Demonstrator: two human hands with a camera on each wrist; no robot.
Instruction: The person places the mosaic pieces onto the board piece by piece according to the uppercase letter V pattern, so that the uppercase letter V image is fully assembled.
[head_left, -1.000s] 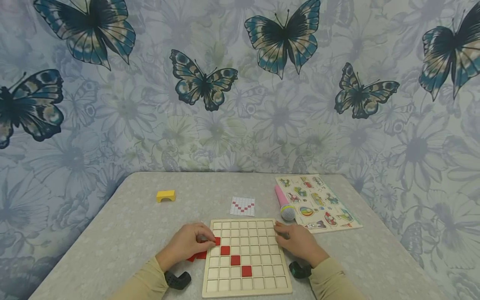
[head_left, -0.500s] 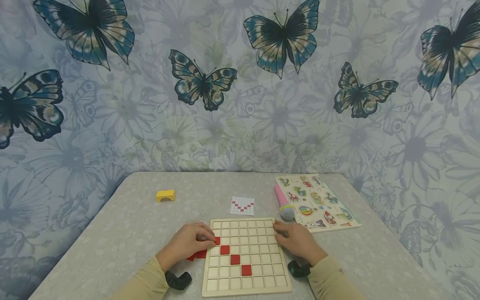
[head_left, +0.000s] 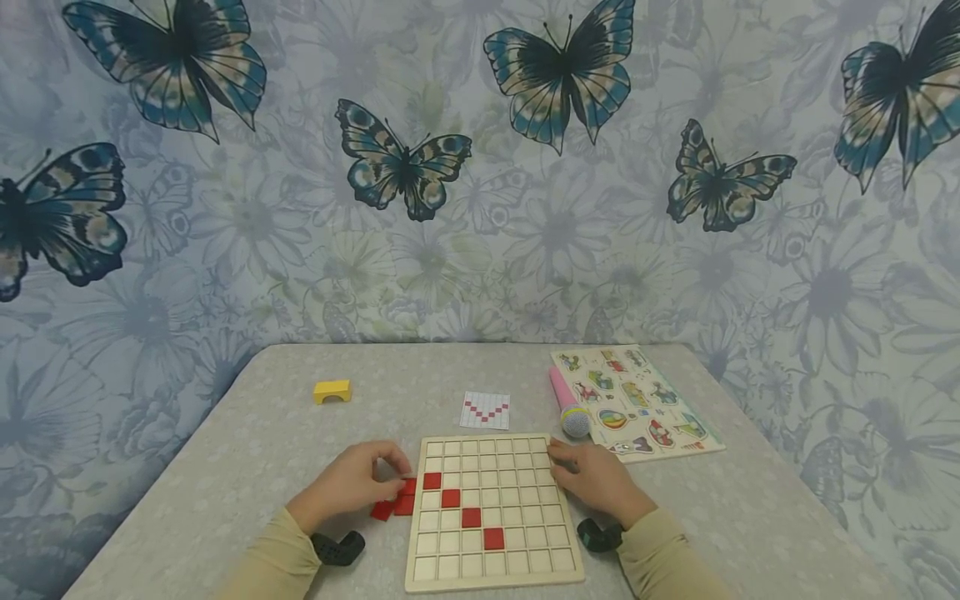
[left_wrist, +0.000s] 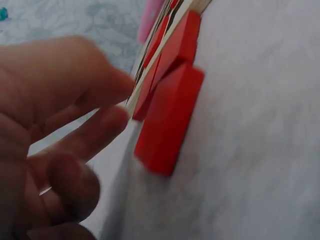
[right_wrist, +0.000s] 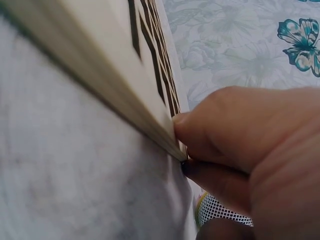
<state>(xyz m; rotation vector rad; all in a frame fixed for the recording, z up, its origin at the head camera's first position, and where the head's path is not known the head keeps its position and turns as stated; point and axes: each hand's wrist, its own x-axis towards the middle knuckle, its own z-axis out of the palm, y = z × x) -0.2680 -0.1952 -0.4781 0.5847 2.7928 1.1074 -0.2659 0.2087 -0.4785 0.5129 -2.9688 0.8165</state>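
Observation:
A wooden grid board lies flat in the head view, with several red square tiles set in a slanting line of cells. Left of it are loose red tiles, which show as thick blocks in the left wrist view. My left hand hovers at these loose tiles, fingers bent and spread, nothing between them. With thumb and fingers my right hand pinches the board's far right edge; in the right wrist view its fingertips press on the rim.
Behind the board lies a small card with a red V pattern. A pink toy microphone leans against a picture puzzle board at the back right. A yellow arch block stands at the back left.
My left hand has let go of the red tile in the board's leftmost column and moved left to the loose tiles. The right hand keeps its grip on the board.

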